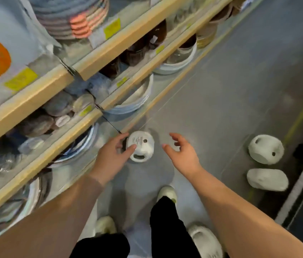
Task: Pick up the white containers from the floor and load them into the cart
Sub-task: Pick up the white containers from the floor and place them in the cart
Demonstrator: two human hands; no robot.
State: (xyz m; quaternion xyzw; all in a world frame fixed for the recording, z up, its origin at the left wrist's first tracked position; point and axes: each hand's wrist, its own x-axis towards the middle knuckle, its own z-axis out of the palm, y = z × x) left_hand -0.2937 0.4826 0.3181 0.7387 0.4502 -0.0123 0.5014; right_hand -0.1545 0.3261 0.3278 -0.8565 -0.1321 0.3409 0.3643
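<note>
gently, with left hand [112,152] curled on container [141,146] edge and right hand [183,155] spread empty beside it, cup both sides and lift level.

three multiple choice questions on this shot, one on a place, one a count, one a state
1. Where is the labelled white container?
A. on a shelf
B. in a cart
C. on the floor beside the shelving

2. How many more lie on the floor further right?
A. two
B. one
C. four

3. What is the right hand doing?
A. gripping a plate
B. open, holding nothing
C. pressing the floor

Answers:
1 C: it sits on the grey floor by the shelving, gripped by the left hand.
2 A: two white containers.
3 B: fingers spread, touching nothing.
</note>
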